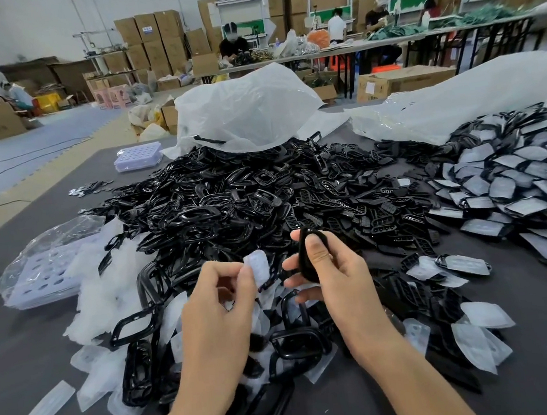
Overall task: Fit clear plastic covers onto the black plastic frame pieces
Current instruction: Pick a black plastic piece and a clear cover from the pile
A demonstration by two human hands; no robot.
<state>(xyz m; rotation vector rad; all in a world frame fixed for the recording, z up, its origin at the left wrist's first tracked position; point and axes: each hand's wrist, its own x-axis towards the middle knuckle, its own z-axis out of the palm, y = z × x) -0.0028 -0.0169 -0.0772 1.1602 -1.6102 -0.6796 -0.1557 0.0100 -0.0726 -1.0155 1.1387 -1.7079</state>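
Left hand: the left hand (220, 302) pinches a clear cover (258, 267) between thumb and fingertips.
Right hand: the right hand (335, 268) has its fingers and thumb clamped on a black frame piece (308, 258), held upright.
This pair: the cover sits just beside the frame at its 9 o'clock, apart and not yet fitted.
Done: a spread of fitted pieces (517, 179) lies at 2 o'clock from the hands.
Left: a heap of bare frames (237, 197) at 12 o'clock, and loose covers (476, 320) at 4 and 8 o'clock on the grey table (9, 357).
Progress: likely well short of half, since the bare heap looks the larger.
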